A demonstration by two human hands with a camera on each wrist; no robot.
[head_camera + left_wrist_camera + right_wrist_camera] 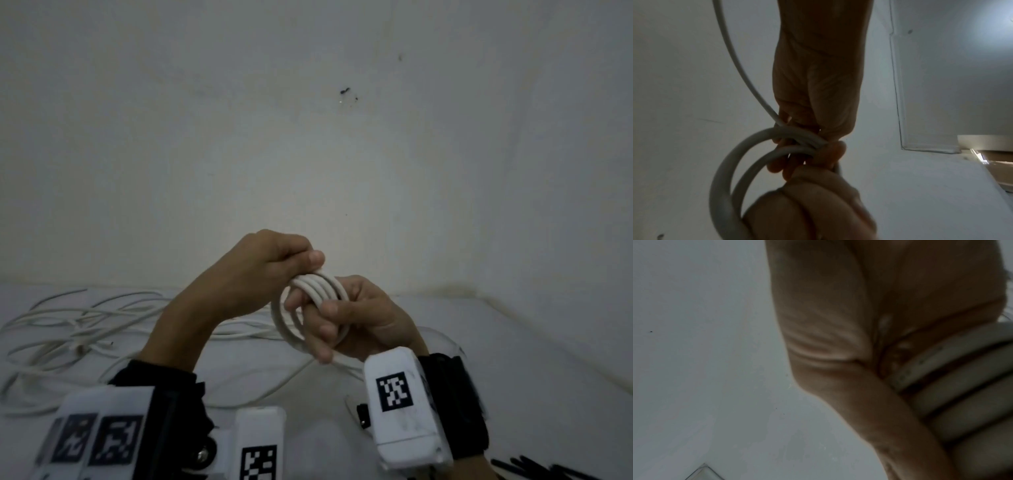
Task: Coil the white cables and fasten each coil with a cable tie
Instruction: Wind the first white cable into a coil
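White cable coil (310, 310) sits at lower centre of the head view, several loops side by side, held up between both hands above a white surface (513, 342). The left hand (270, 263) pinches the top of the loops with curled fingers and thumb; the right hand (352, 317) has its fingers threaded through the loops and curled around them. Loose white cable (78, 329) sprawls at lower left on the surface, and black cable ties (544, 469) lie at the bottom right corner.

Left wrist view: the coil (725, 170) curves through lower left, a single strand running up to the top left; the left hand (809, 207) fills the bottom, fingers curled, and the right hand (816, 91) grips the loops at centre.

Right wrist view: blurred; the right hand (869, 321) fills the upper right, with the coil (951, 386) lying against it at right.
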